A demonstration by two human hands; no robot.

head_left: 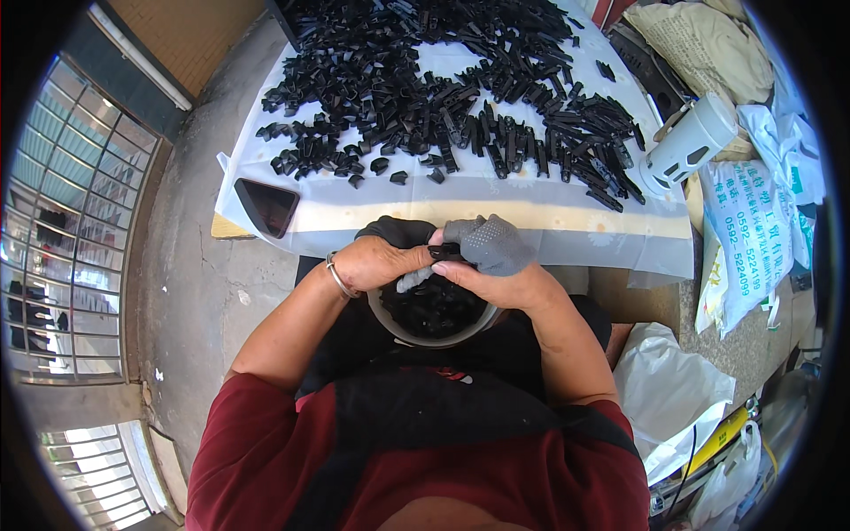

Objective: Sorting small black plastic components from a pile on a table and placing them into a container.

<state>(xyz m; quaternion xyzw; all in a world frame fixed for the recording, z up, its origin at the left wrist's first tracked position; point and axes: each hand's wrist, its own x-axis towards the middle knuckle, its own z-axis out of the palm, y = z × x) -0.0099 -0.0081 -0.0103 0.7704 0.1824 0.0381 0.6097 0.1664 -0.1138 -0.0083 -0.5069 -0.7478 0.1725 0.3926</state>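
Note:
My left hand (386,254), in a partly dark glove with a bangle at the wrist, meets my right hand (491,252) over my lap. The right hand has a grey dotted glove that leaves the thumb bare. Both hands are closed on a small black plastic part (445,252), pinched between the thumbs and fingers. The fingers hide much of it. Just below the hands, a round bowl (431,342) rests at my lap, holding many black pieces (434,307). The hands cover its far rim.
Across the covered table (611,223) spreads a large heap of black plastic parts (390,106), short curved ones and long narrow ones. A dark phone (266,208) lies at the left edge. On the right stand a white bottle (695,142) and plastic bags (748,239); another white bag (668,389) hangs lower.

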